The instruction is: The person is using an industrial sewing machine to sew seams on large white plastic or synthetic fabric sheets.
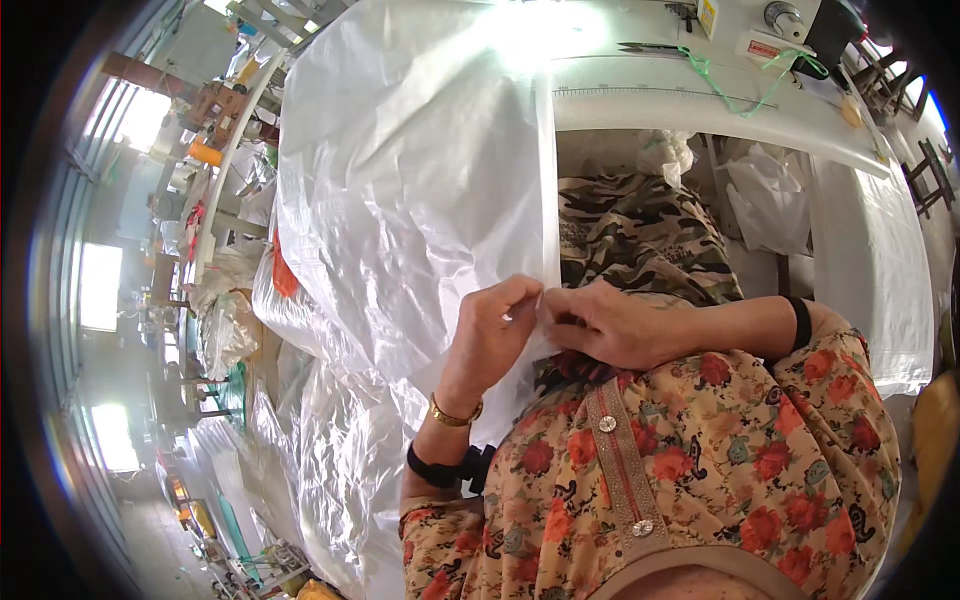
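A large sheet of thin, shiny white plastic-like material (400, 190) hangs over the left part of the table and down to the floor side. Its straight right edge looks folded into a narrow strip and runs toward me. At the near end of that edge, my left hand (492, 330) is closed, thumb and fingertips pinching the sheet. My right hand (622, 325) meets it from the right, fingers bent and closed on the same edge. The fingertips almost touch, and the exact grip between them is partly hidden.
On the white table (640, 85) lie dark thread snips (650, 47) with a green cord (705, 75). A bright light glares at the far edge. White plastic bags (765, 195) hang beneath at the right. More white sheeting (335, 470) is heaped at the left.
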The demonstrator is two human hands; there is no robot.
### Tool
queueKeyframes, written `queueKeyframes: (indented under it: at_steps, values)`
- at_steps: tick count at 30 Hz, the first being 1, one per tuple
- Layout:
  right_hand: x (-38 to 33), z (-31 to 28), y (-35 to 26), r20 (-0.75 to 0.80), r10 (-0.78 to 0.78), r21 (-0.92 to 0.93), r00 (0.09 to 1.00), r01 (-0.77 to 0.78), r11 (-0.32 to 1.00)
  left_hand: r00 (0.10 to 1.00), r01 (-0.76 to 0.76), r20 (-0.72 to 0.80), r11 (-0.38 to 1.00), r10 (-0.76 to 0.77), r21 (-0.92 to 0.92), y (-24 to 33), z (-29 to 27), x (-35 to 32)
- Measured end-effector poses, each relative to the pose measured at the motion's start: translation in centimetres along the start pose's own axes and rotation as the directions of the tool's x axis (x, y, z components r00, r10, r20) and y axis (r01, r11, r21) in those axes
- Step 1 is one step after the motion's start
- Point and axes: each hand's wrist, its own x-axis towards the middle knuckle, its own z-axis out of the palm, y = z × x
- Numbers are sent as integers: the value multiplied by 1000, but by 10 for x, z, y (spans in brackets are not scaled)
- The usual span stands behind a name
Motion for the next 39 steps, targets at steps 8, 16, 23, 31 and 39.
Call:
queueKeyframes:
  at_steps: [8,16,23,31,39]
  values:
    - [2,6,8,-5,41,-392,999,-39,919,984,177,-12,983,-178,-56,-3,10,1]
    - [19,-12,8,327,-109,-448,939,256,856,965,259,-22,963,-261,-81,-28,-6,2]
    - [94,-38,111,-617,227,68,754,-236,969,980,41,-199,986,-8,164,24,-45,0]
    - [183,47,107,-626,-228,-400,746,-57,915,969,-236,172,858,175,457,110,-52,40]
    - [120,-28,120,-222,-633,-496,742,473,728,971,-237,151,844,187,482,24,-1,0]
